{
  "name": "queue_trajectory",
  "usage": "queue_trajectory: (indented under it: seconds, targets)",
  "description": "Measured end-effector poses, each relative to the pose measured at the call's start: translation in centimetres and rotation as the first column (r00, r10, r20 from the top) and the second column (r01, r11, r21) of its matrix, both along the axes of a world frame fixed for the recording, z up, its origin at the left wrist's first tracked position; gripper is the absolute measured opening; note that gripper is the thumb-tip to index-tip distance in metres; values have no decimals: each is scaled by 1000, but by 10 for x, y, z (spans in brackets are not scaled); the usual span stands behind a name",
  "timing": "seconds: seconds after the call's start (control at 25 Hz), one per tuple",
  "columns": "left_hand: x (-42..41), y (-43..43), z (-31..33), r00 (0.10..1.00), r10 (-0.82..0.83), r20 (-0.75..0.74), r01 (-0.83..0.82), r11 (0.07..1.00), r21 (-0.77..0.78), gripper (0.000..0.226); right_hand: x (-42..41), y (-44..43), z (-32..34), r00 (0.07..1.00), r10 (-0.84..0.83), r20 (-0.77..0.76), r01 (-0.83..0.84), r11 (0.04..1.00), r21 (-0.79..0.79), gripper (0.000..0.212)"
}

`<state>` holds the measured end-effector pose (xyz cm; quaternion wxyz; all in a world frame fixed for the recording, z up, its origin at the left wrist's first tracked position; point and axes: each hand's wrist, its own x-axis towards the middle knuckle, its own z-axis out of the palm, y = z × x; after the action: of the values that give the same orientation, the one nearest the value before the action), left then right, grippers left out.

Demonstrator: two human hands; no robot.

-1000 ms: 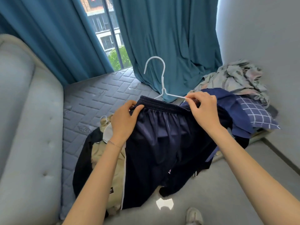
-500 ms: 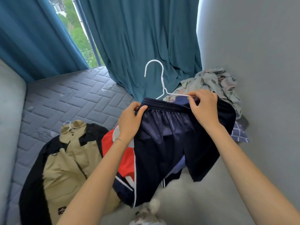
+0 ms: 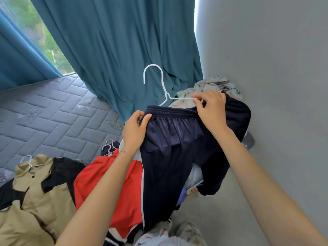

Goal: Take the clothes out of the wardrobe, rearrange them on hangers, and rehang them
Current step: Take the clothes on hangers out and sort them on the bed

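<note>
— In front of the teal curtain we hold the navy shorts up by their gathered elastic waistband. How much of the white hanger can we see?

— Only its hook and one thin arm; the rest sits behind the waistband. Our right hand pinches that arm against the far end of the waistband, and our left hand is clamped on the near end, thumb over the fabric.

— And below the shorts?

— A red garment with white piping, its lower edge cut off by our left forearm. Left of it lies a tan and black jacket on its own wire hanger (part runs out of frame). Both rest on the quilted grey mattress.

— The shorts' cloth?

— Smooth, slightly glossy, falling in soft folds. Right of the curtain a crumpled pale printed heap lies against the grey wall; we cannot tell what it is.
</note>
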<state>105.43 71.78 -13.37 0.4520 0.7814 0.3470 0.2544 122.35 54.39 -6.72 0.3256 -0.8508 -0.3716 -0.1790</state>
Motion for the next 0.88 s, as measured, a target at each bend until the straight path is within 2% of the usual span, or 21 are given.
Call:
queue_trajectory:
  seconds: [0.16, 0.32, 0.48, 0.68, 0.8, 0.88]
  targets:
    - [46, 16, -33, 999, 27, -18, -27, 999, -32, 22, 57, 22, -37, 998, 39, -44, -41, 999, -36, 12]
    - [98, 34, -96, 993, 87, -74, -92, 993, -69, 19, 121, 55, -107, 984, 114, -134, -128, 986, -107, 15]
    - [146, 58, -191, 976, 145, -160, -161, 982, -94, 18, 183, 96, -210, 952, 167, -258, -227, 947, -225, 17]
    - [174, 90, -330, 953, 194, -233, -214, 975, -65, 18, 225, 133, -358, 902, 266, -340, -387, 848, -362, 23]
    - [185, 106, -401, 951, 132, -279, -125, 991, 42, 24, 236, 146, -426, 890, 302, -341, -437, 775, -456, 32]
    - [190, 108, -436, 944, 73, -322, -63, 997, 42, 27, 234, 147, -454, 899, 330, -289, -435, 753, -493, 35]
